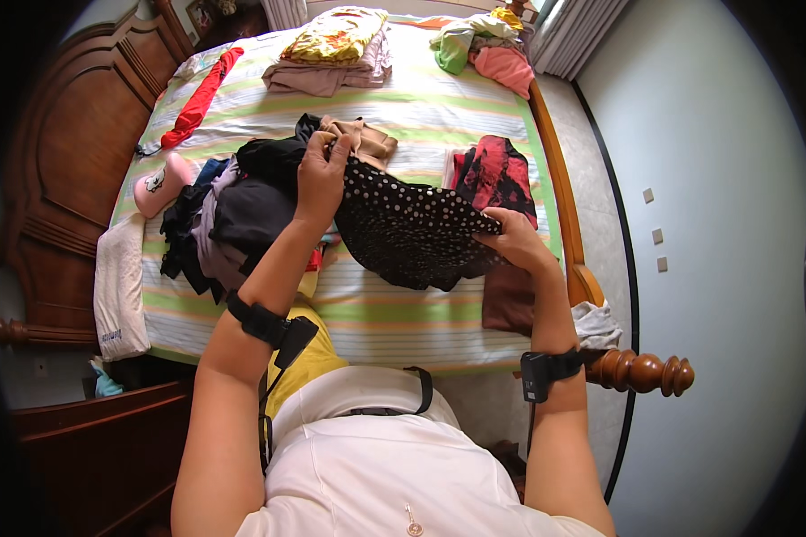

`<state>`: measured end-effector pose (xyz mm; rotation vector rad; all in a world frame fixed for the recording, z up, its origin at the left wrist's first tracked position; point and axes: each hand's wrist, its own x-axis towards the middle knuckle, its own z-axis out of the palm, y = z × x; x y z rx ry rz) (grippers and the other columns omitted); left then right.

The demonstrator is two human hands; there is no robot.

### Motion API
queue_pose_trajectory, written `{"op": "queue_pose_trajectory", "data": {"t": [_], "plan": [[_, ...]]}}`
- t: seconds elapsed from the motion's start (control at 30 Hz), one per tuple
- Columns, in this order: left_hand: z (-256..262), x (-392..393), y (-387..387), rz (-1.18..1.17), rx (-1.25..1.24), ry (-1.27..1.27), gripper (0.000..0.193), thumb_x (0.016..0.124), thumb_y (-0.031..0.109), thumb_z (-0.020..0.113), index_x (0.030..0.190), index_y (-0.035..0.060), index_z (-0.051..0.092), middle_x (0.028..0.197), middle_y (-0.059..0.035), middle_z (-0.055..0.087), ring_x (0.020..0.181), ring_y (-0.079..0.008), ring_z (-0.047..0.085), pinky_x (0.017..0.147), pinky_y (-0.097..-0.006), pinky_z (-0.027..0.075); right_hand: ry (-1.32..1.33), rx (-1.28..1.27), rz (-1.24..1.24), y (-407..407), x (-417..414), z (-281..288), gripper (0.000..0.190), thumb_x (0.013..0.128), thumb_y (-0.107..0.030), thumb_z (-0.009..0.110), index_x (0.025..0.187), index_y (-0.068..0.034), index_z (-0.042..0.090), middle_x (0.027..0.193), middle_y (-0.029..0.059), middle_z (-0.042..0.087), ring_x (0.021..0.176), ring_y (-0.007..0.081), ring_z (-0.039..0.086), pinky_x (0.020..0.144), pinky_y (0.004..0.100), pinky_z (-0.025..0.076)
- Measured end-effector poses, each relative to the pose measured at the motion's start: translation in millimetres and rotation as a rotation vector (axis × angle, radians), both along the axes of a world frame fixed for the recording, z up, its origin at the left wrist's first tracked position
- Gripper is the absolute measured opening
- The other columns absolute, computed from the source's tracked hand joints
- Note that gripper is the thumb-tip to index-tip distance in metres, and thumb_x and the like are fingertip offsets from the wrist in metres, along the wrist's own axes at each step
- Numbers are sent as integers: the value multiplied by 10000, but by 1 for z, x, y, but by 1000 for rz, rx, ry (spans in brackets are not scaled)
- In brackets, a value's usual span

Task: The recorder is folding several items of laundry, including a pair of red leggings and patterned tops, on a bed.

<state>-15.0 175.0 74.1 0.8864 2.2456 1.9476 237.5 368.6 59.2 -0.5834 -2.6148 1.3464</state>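
Note:
A black garment with white dots [420, 221] hangs spread between my two hands above the striped bedsheet [389, 322]. My left hand [322, 176] pinches its left end between thumb and fingers. At the right end, my right hand [516, 236] grips the edge. Behind and left of my left hand lies a heap of dark and mauve clothes [252, 218], with a tan cloth [366, 139] just beyond. A red and black garment [500, 176] rests past my right hand, and a dark brown cloth [508, 299] lies below it. What is under the dotted garment is hidden.
Folded bedding [336, 50] and crumpled clothes [487, 50] lie at the bed's far side. A red umbrella-like bundle [205, 97], a pink item [162, 186] and a white pillow [119, 292] are at the left. A wooden bedpost [645, 372] juts out at the right.

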Motion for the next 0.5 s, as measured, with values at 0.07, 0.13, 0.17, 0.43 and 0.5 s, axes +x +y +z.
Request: {"op": "queue_pose_trajectory", "data": {"t": [0.07, 0.13, 0.17, 0.43, 0.5], "plan": [[1, 0, -3, -52, -39, 43, 239, 911, 279, 603, 951, 44, 578, 749, 7, 543, 732, -88, 513, 675, -233, 424, -51, 37, -50, 8, 4, -8, 249, 776, -124, 691, 983, -1, 628, 828, 93, 653, 756, 144, 599, 695, 300, 466], [4, 2, -9, -108, -78, 86, 269, 884, 284, 639, 1002, 50, 578, 776, -24, 564, 780, -120, 551, 723, -254, 441, 94, -52, -127, 12, 6, -11, 197, 803, -105, 641, 968, 1, 620, 811, 81, 649, 733, 126, 577, 671, 291, 457], [6, 5, -14, -258, -95, 256, 328, 856, 323, 661, 1028, 59, 572, 822, -79, 595, 796, -185, 595, 721, -288, 461, 95, -52, -130, 14, 5, -14, 197, 803, -105, 641, 968, 1, 620, 811, 81, 649, 733, 126, 577, 671, 291, 457], [1, 0, -21, -454, -166, 134, 188, 838, 187, 693, 943, 42, 633, 777, 40, 615, 695, -59, 565, 609, -220, 433, 189, -421, -162, 7, 6, 6, 246, 781, -45, 671, 1013, -28, 592, 858, -11, 615, 801, 74, 551, 712, 241, 457], [-3, -13, -18, -362, -88, 38, 124, 866, 177, 668, 868, 54, 651, 724, 88, 595, 649, -13, 525, 575, -179, 391, 182, -430, -84, -4, 5, 11, 299, 764, -33, 688, 1044, -34, 583, 892, -20, 614, 830, 71, 554, 732, 238, 463]]}}
